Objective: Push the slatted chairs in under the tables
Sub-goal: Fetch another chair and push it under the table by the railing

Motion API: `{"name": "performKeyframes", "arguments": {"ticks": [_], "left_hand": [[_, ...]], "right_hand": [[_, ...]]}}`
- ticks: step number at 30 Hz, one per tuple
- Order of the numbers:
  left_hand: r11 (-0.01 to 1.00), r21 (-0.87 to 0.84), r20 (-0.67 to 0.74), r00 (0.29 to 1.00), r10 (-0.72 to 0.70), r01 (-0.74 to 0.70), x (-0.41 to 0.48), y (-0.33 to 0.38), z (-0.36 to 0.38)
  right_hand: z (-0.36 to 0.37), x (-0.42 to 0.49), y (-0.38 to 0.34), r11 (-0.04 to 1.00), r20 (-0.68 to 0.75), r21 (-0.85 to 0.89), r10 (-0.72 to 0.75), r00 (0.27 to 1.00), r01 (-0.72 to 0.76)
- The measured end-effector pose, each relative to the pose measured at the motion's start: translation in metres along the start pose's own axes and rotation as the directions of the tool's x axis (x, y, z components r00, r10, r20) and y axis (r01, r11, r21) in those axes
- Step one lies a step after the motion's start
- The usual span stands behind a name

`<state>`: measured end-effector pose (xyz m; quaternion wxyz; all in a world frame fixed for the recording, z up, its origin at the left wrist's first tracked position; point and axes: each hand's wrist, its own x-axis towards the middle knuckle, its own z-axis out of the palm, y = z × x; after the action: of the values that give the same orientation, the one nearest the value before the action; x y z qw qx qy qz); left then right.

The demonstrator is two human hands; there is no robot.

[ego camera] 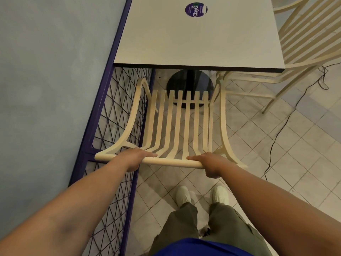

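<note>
Cream-painted slats: two chairs around one white table (193,39). The near chair (169,162) faces the table, its seat slats running lengthwise toward the table's black round base (190,80), its back rail farthest from the table. Left hand (135,157) and right hand (208,161) each have fingers clamped round that rail. The second chair (302,39) stands at the table's right side, partly beneath it.

One wide-angle view from the person's head looks forward and steeply down; the left hand (135,157) and right hand (209,163) on the slatted chair (178,122) sit mid-frame and near, the table (184,39) above, shoes (220,194) at the bottom edge
</note>
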<state>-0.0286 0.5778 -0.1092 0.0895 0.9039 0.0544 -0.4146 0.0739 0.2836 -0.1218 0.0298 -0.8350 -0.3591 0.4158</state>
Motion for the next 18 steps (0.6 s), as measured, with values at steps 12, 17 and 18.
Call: {"name": "performKeyframes", "arguments": {"ticks": [12,17,18], "left_hand": [[1.000,0.014,-0.038,0.999,0.011,-0.010,0.0011,-0.0005,-0.0042],[1.000,0.000,-0.032,0.999,-0.011,0.011,0.0014,-0.0016,-0.0022],[1.000,0.000,-0.029,0.999,-0.016,0.016,0.0015,-0.0017,-0.0026]], "right_hand": [[-0.0071,0.0025,0.0001,1.000,-0.012,-0.010,-0.003,1.000,0.003],[-0.0065,0.0011,0.0014,1.000,-0.033,-0.018,-0.003,0.999,0.002],[-0.0067,0.0008,0.0021,1.000,-0.037,-0.022,-0.002,0.999,0.001]]}}
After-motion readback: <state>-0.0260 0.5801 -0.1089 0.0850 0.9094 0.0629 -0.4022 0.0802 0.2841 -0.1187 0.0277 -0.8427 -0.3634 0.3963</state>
